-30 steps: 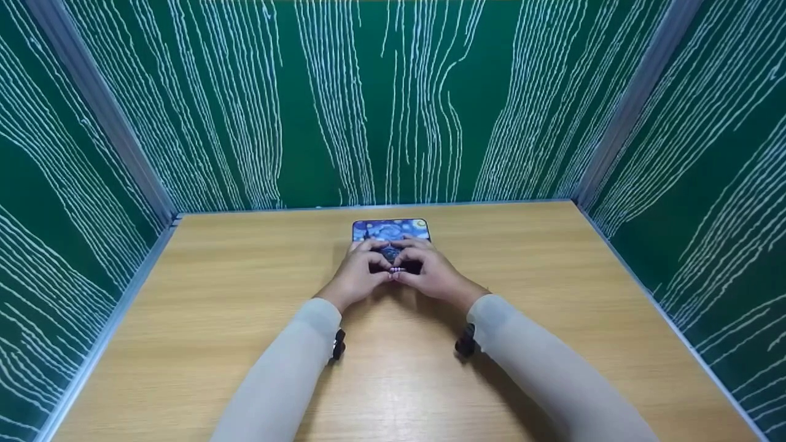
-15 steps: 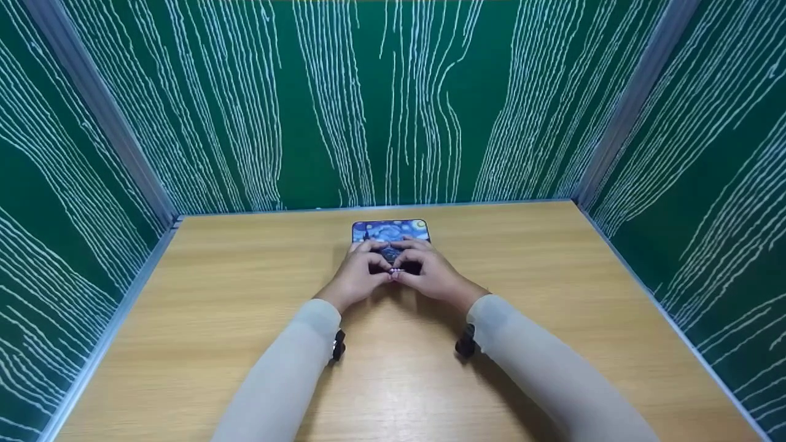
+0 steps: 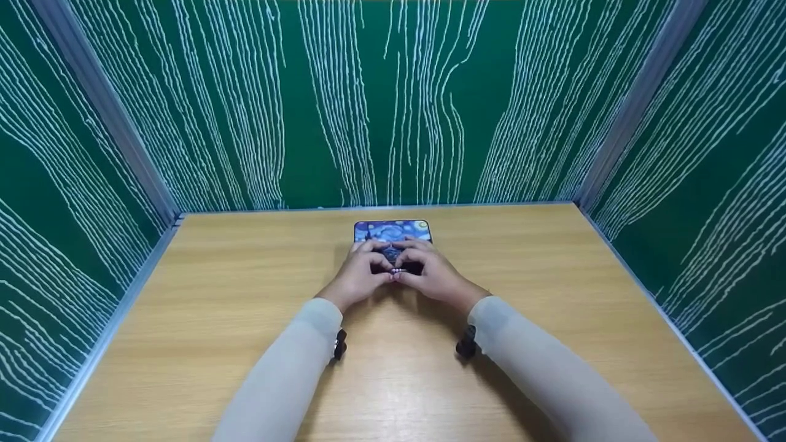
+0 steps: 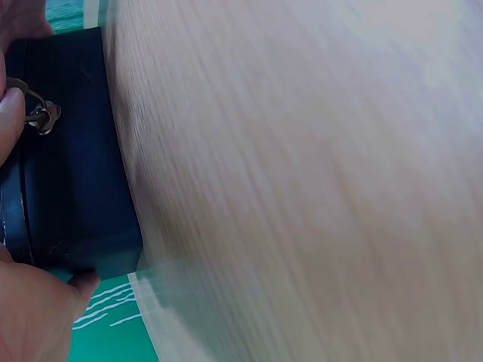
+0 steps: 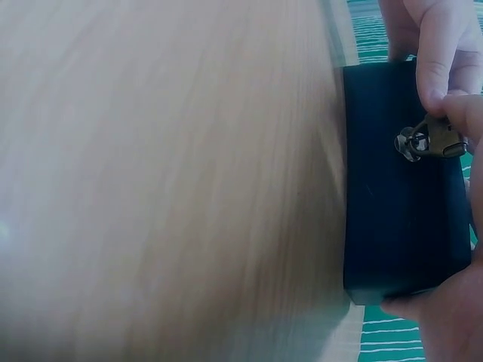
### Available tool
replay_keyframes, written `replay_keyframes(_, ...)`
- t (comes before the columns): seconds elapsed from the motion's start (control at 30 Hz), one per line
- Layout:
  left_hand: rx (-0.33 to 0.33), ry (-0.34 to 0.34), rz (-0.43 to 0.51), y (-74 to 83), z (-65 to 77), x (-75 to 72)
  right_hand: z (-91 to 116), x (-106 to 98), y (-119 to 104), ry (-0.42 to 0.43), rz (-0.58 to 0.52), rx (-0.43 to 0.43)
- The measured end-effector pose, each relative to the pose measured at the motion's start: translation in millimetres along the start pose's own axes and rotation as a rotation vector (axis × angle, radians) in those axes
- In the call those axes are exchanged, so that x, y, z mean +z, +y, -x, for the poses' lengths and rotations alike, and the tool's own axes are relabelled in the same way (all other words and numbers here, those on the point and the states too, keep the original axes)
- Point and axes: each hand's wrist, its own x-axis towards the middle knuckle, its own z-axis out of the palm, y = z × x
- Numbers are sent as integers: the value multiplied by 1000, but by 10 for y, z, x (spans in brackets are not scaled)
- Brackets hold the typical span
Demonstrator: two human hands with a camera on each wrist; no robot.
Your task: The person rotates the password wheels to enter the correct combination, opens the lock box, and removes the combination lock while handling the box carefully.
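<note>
A dark box (image 5: 392, 211) with a blue starry-sky picture on its lid (image 3: 393, 231) stands on the table in front of both hands. On its front face a small metal clasp (image 4: 47, 117) carries a brass-coloured padlock (image 5: 447, 140). My left hand (image 3: 359, 273) and right hand (image 3: 433, 273) come in from either side, thumbs and index fingers meeting at the padlock and pinching it. The other fingers rest along the sides and lid of the box. Fingertips cover part of the padlock in the left wrist view.
The wooden table (image 3: 245, 344) spreads around the box. Green walls (image 3: 319, 123) with white wavy lines enclose it at the back and sides, with grey metal posts (image 3: 116, 116) at the corners. Dark wrist cameras (image 3: 466, 344) sit on the sleeves.
Hands, padlock and box stay in nearly the same place. Only a slight shift of the whole head view shows.
</note>
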Motion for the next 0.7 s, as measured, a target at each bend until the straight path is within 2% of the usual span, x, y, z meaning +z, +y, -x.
replay_keyframes(0.33,-18,-5,1,-3,-5,-6,-6,7,-3,4,18,-23)
replay_keyframes(0.53,8,4,9,-24,-10,8,7,-11,-5,11,8,-42)
replay_keyframes(0.7,27,14,25,-28,-10,13,9,-37,6,-3,-21,-20)
